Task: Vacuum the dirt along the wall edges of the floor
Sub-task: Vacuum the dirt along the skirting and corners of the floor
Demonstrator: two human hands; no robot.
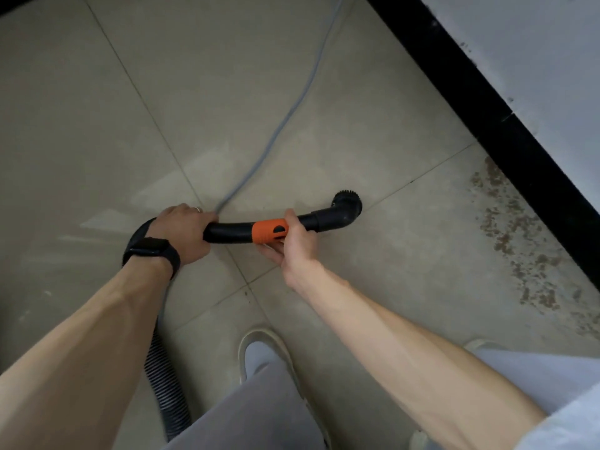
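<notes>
Fingers (207,220) of my left hand (185,228) are curled tight round the black wand (229,231), and my right hand (297,243) cups the orange collar (271,232) from below, thumb on top. The brush nozzle (348,206) is over open tile, well apart from the brown dirt (516,241) strewn along the black skirting (487,125). I judge the edge not yet vacuumed. Next I should swing the nozzle right, lower it, and run it along that skirting.

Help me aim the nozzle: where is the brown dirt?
Head view: the speckled brown dirt patch lies at right, along the black baseboard, beyond the black round brush nozzle.
</notes>
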